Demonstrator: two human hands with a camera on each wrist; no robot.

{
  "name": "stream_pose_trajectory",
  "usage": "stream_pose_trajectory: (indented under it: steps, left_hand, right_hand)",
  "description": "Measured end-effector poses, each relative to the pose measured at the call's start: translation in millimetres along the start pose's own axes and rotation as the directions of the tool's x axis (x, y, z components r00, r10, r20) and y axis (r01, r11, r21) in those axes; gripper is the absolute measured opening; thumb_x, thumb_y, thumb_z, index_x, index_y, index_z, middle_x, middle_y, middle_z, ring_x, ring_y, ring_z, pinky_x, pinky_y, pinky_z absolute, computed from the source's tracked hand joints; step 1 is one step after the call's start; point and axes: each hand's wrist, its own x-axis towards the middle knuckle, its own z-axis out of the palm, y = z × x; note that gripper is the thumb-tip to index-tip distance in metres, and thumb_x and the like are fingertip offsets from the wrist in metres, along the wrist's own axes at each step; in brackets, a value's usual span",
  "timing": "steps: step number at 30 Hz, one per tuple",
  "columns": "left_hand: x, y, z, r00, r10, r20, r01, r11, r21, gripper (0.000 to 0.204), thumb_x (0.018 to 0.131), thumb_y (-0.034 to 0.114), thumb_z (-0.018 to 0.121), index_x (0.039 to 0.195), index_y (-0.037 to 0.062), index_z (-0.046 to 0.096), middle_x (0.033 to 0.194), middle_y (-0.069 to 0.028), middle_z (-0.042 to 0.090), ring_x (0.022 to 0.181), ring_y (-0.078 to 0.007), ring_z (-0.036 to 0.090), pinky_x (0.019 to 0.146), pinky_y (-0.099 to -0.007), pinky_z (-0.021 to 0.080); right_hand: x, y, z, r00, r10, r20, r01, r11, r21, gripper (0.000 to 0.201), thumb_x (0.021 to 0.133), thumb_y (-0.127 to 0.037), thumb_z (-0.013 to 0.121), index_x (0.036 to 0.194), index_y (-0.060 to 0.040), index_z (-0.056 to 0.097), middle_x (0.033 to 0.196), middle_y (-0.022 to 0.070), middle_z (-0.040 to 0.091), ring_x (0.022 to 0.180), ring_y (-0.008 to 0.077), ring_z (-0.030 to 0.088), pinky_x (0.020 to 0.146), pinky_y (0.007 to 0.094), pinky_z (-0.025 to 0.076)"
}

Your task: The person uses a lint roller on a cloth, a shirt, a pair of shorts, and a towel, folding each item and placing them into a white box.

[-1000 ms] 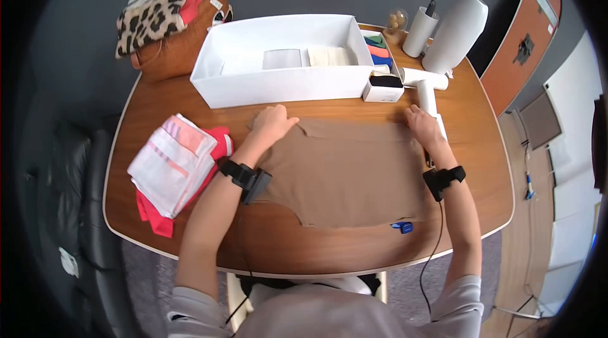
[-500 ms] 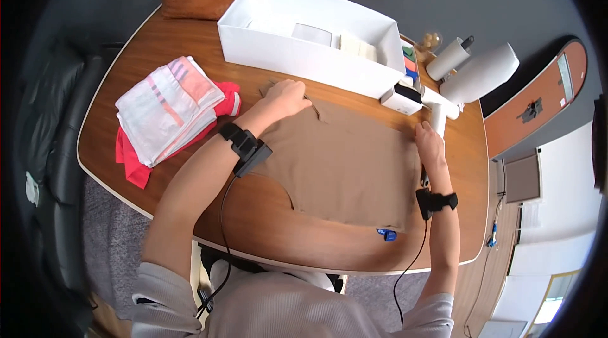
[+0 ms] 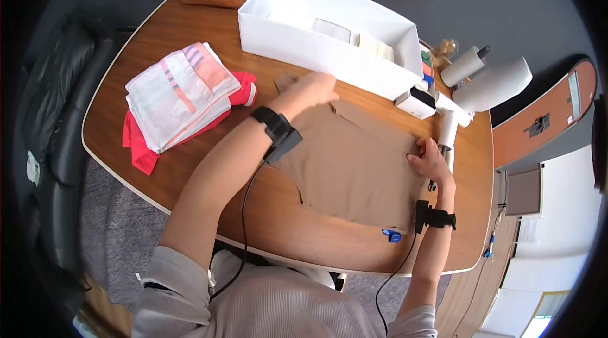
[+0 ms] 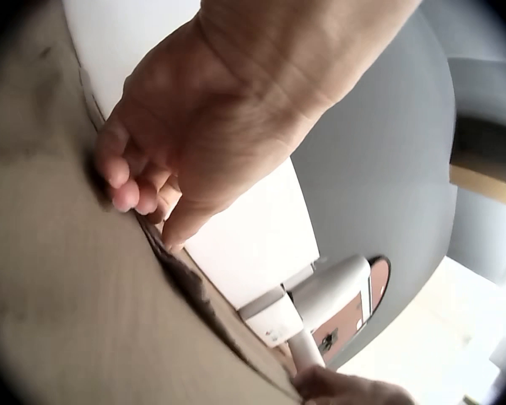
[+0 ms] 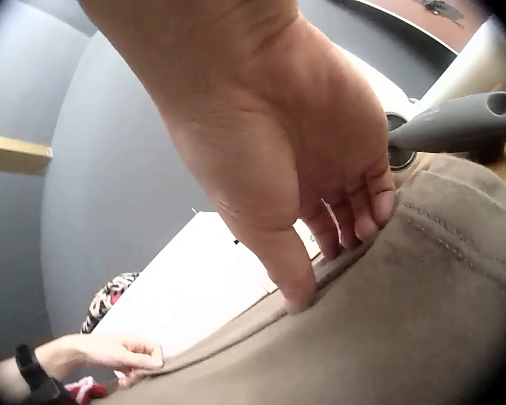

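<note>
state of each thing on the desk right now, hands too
brown garment: spread flat, far edge gripped
left hand: pinching the garment's far edge
right hand: pinching the garment's right edge
white box: open, folded cloths inside
folded pile: stacked, untouched

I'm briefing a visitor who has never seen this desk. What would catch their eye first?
First the brown garment spread flat mid-table, the left hand pinching its far edge and the right hand gripping its right edge. Next, the big white box just behind it, and the stack of folded pink-striped cloths on the left of the wooden table.
</note>
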Motion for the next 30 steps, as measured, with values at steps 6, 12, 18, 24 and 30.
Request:
stream_pose_trajectory:
  steps: [6, 12, 18, 24, 30]
  left_hand:
    - [-6.5, -55.5, -28.3, 0.976, -0.214, 0.031, 0.216, 0.961, -0.174, 0.032, 0.080, 0.025, 0.052, 0.070, -0.0056, 0.055, 0.055, -0.0150, 0.057, 0.047, -0.0218, 0.058, 0.049, -0.0346, 0.046]
    - [-81.2, -0.7, -32.6, 0.962, 0.243, 0.121, -0.229, 0.966, -0.121, 0.024, 0.070, 0.022, 0.068, 0.075, 0.0030, 0.056, 0.066, -0.0092, 0.057, 0.061, -0.0199, 0.056, 0.054, -0.0314, 0.044]
    - [-158.6, 52.5, -1.3, 0.775, 0.433, 0.461, -0.449, 0.890, -0.082, 0.030, 0.060, 0.018, 0.073, 0.078, 0.0036, 0.054, 0.080, -0.0087, 0.052, 0.077, -0.0249, 0.054, 0.064, -0.0340, 0.043]
    - [-170.4, 56.7, 12.5, 0.807, 0.408, 0.427, -0.450, 0.893, -0.002, 0.023, 0.062, 0.012, 0.067, 0.076, 0.0044, 0.050, 0.084, -0.0072, 0.051, 0.080, -0.0253, 0.052, 0.065, -0.0348, 0.042]
    - [-158.0, 46.2, 19.4, 0.819, 0.399, 0.412, -0.386, 0.915, -0.120, 0.012, 0.069, 0.009, 0.057, 0.077, 0.0034, 0.050, 0.072, -0.0091, 0.054, 0.069, -0.0259, 0.054, 0.059, -0.0356, 0.041]
  right_hand:
    - [-38.7, 12.7, -9.0, 0.979, -0.185, 0.085, 0.164, 0.965, 0.206, 0.055, 0.066, -0.015, 0.072, 0.115, -0.0057, 0.050, 0.107, 0.0084, 0.049, 0.095, 0.0209, 0.048, 0.084, 0.0321, 0.040]
    - [-70.2, 17.4, -15.3, 0.975, -0.208, 0.081, 0.159, 0.902, 0.403, 0.039, 0.063, -0.008, 0.073, 0.099, -0.0049, 0.058, 0.105, 0.0059, 0.056, 0.095, 0.0158, 0.052, 0.082, 0.0274, 0.041]
    - [-110.1, -0.5, -6.6, 0.920, -0.180, 0.348, 0.052, 0.936, 0.347, 0.021, 0.058, -0.009, 0.075, 0.074, -0.0046, 0.062, 0.072, 0.0032, 0.062, 0.067, 0.0131, 0.060, 0.060, 0.0252, 0.045]
    - [-130.4, -35.0, 14.6, 0.957, -0.136, 0.257, 0.217, 0.922, -0.320, 0.035, 0.055, -0.035, 0.076, 0.071, -0.0086, 0.060, 0.078, 0.0066, 0.061, 0.080, 0.0224, 0.059, 0.071, 0.0316, 0.046]
    - [-141.9, -49.5, 32.4, 0.935, -0.320, 0.155, 0.354, 0.802, -0.480, 0.029, 0.057, -0.031, 0.074, 0.069, -0.0132, 0.055, 0.072, 0.0010, 0.054, 0.078, 0.0182, 0.055, 0.071, 0.0319, 0.043]
